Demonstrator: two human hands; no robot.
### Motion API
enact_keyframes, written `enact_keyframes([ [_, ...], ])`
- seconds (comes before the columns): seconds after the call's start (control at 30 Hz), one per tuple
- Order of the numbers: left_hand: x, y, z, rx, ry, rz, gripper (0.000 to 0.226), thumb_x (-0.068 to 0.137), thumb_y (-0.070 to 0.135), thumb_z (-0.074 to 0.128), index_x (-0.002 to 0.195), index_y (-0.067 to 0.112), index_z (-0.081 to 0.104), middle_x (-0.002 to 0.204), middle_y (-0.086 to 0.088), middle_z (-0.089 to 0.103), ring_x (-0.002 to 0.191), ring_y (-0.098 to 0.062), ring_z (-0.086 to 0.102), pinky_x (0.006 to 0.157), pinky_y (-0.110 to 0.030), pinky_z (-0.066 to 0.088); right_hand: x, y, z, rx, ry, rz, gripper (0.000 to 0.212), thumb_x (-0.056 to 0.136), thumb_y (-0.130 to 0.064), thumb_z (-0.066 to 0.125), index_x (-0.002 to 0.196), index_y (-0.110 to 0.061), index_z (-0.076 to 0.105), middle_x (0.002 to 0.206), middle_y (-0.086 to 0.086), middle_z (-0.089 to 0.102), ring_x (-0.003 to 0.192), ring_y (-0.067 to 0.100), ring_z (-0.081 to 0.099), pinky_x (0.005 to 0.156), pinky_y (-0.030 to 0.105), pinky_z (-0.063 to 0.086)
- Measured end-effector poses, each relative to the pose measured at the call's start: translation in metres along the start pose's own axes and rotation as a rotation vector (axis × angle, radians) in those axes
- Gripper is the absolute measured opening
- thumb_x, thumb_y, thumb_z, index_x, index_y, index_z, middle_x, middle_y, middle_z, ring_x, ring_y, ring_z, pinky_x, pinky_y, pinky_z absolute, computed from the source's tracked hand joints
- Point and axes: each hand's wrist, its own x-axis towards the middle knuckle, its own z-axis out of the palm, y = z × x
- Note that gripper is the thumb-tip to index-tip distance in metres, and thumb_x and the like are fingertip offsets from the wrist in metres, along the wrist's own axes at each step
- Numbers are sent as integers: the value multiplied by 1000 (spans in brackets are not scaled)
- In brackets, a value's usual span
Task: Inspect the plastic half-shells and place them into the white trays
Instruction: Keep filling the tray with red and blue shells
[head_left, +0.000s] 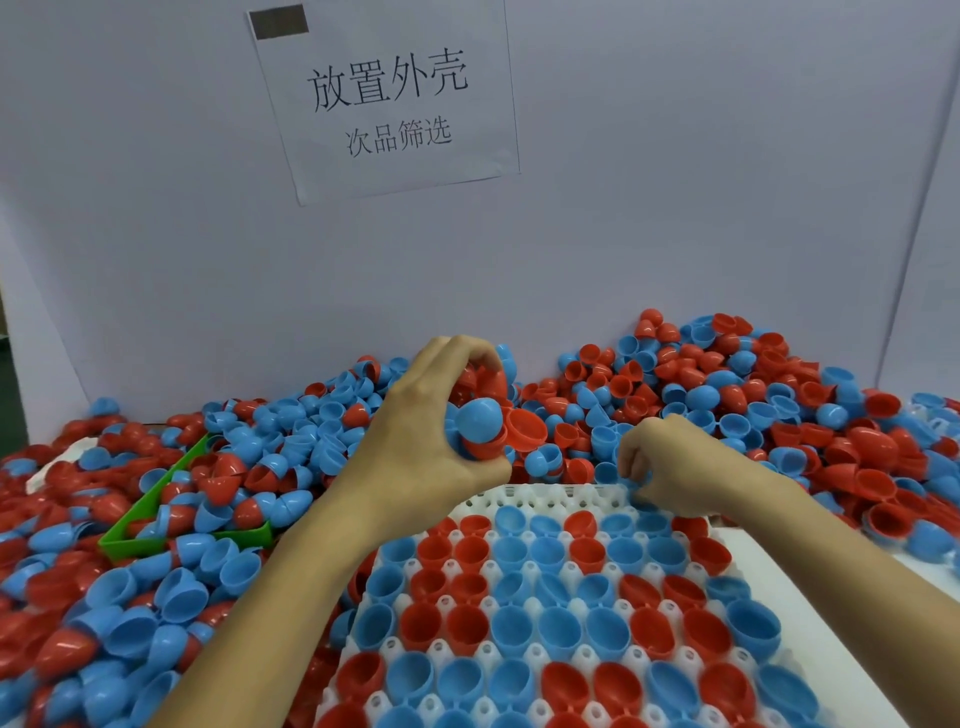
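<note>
**Shells in hand over a nearly full tray**

Here, nearest the camera, a white tray (540, 496) lies on the work surface, its pockets mostly filled with red and blue half-shells (561, 631) set hollow side up; only the far row along its back edge shows bare white pockets. A second white edge (831, 670) shows just beside the tray on the right.

Above the tray's far right corner, the right hand (670, 467) hovers with fingers curled down and tips bunched together; whether they pinch a shell cannot be told, as the fingertips are blurred against the blue pieces below. To the left, raised over the tray's far left corner, the left hand (431, 431) grips a cluster of shells, fingers and thumb wrapped round them: a blue dome (480, 421) faces the camera, with an open red shell (524, 428) touching it on the right.

Beyond the hands, a loose heap of red and blue shells (753, 395) covers the table from edge to edge, piled highest at the right. A green tray (182, 538) sits half buried in the heap on the left.

Farthest back stands a pale wall (675, 208) bearing a paper sign (389, 98) printed with Chinese characters.
</note>
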Motion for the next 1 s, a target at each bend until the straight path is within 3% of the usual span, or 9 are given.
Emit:
enact_keyframes([
  [0.27, 0, 2, -3, -27, -4, -3, 57, 69, 7, 83, 109, 31, 51, 107, 14, 53, 99, -4, 54, 80, -7, 45, -5, 4, 3, 63, 45, -8, 25, 85, -6, 75, 108, -14, 75, 104, -1, 74, 85, 7, 67, 78, 19, 58],
  [0.4, 0, 2, -3, -30, -3, 3, 55, 69, 10, 83, 109, 30, 51, 105, 15, 52, 98, -3, 54, 80, -7, 45, -7, 6, 7, 84, 86, 6, 22, 84, -10, 76, 105, -15, 77, 104, -2, 73, 73, 0, 59, 58, 10, 47],
  [0.47, 0, 2, -3, -32, -5, 3, 54, 69, 12, 83, 109, 31, 51, 105, 14, 53, 98, -4, 55, 80, -8, 45, -6, 8, 6, 81, 91, -2, 21, 84, -13, 77, 104, -17, 78, 103, -2, 74, 70, 0, 57, 54, 11, 43],
  [0.6, 0, 0, -1, -39, -3, -6, 56, 69, 10, 83, 109, 32, 51, 105, 15, 54, 98, -5, 56, 79, -8, 46, -5, 10, -1, 59, 94, 8, 23, 86, -16, 76, 108, -18, 76, 118, 2, 71, 95, 13, 66, 82, 27, 57],
  [0.67, 1, 0, 0, -29, -13, -11, 57, 69, 11, 83, 110, 33, 51, 107, 15, 54, 99, -5, 56, 81, -9, 46, -6, 9, -9, 53, 118, -8, 22, 87, -16, 75, 109, -17, 76, 120, 1, 71, 97, 11, 65, 86, 27, 57],
  [0.8, 0, 2, 2, -50, -36, -35, 57, 69, 15, 83, 109, 38, 49, 106, 15, 54, 98, -7, 58, 81, -14, 50, -19, -10, -39, 221, 245, -170, 16, 91, -24, 70, 105, -27, 75, 106, -15, 73, 80, -7, 63, 72, 10, 51],
  [0.9, -1, 5, 4, -120, -64, -65, 55, 68, 17, 81, 108, 40, 50, 98, 17, 55, 87, -8, 61, 72, -16, 50, -41, -40, -63, 494, 264, -351, 12, 90, -32, 68, 99, -39, 72, 89, -24, 73, 82, -5, 69, 74, 12, 56],
  [1.0, -2, 9, 7, -173, -85, -88, 53, 65, 21, 78, 107, 40, 51, 95, 15, 56, 80, -9, 61, 68, -20, 52, -59, -66, -74, 592, 260, -493, 11, 89, -30, 69, 99, -33, 72, 84, -13, 74, 81, 5, 72, 79, 19, 58],
])
